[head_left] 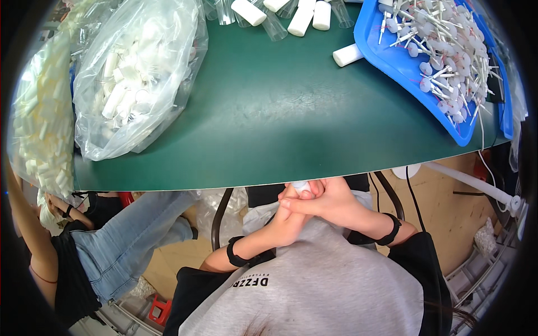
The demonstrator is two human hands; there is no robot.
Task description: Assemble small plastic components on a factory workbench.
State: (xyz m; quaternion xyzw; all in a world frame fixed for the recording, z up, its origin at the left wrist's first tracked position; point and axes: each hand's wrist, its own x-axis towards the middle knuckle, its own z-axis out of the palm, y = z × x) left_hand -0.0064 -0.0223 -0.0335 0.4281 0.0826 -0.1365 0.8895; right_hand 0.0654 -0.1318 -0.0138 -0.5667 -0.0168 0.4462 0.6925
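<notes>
My left hand [288,223] and my right hand [337,203] are pressed together in front of my lap, at the near edge of the green table [246,126]. Both are closed, their fingers wrapped around a small whitish piece [301,185]. Only its rounded end shows between the fingers; the rest is covered, so its exact kind cannot be made out. The right thumb lies across toward the left hand.
A clear plastic bag [190,73] of white pieces stands on the table's left. White cylinders [301,18] and clear tubes [274,29] lie along the far side. At right, a blue tray [386,63] holds many thin white sticks with translucent discs. Another person [112,246] sits at left.
</notes>
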